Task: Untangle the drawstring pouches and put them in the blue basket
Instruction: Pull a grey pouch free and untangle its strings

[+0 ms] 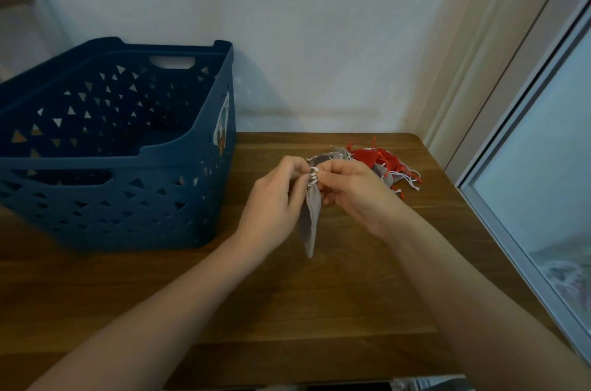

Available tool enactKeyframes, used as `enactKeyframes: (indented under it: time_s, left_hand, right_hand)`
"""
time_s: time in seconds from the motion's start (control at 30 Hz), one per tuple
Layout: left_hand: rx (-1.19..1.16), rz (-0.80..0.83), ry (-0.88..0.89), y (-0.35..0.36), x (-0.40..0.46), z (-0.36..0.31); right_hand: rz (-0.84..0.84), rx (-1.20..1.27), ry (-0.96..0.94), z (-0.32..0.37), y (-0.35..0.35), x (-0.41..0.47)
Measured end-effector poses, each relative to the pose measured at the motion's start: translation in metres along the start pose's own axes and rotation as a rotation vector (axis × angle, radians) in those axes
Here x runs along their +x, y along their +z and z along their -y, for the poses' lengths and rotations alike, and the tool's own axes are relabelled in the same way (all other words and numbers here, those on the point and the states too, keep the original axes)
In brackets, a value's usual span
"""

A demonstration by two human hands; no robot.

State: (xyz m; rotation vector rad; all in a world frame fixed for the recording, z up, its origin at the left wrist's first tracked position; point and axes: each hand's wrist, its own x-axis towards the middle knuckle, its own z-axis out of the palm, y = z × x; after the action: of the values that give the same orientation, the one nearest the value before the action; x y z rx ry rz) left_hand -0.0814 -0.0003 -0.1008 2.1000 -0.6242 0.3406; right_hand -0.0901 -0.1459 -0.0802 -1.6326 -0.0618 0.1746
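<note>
Hanging limp below both pinching hands, left [271, 199] and right [355, 192]: small grey fabric drawstring pouch [310, 221], gripped at its white-corded neck

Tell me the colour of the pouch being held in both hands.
Grey pouch, with a white drawstring at its top; it shows best in the head view.

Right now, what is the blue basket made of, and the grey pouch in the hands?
The blue basket looks like hard moulded plastic: smooth walls with neat triangle cut-outs and handle slots. The grey pouch looks like soft matte cloth, maybe velvety: it hangs limp and folded from the left hand and right hand, which pinch its white drawstring top.
</note>
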Motion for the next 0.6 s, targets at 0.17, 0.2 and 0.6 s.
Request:
enactKeyframes:
  time_s: [0.17, 0.2, 0.6]
  left_hand:
    - [0.165, 0.05, 0.047, -0.003, 0.006, 0.0]
    - [0.21, 0.062, 0.061, -0.004, 0.008, 0.0]
    - [-0.093, 0.168, -0.213, -0.019, 0.015, 0.014]
  right_hand:
    - [-0.044, -0.056, -0.02, 0.001, 0.0, 0.001]
    - [-0.057, -0.082, -0.018, 0.001, -0.001, 0.002]
    - [-0.318, -0.505, -0.174, -0.003, -0.011, -0.001]
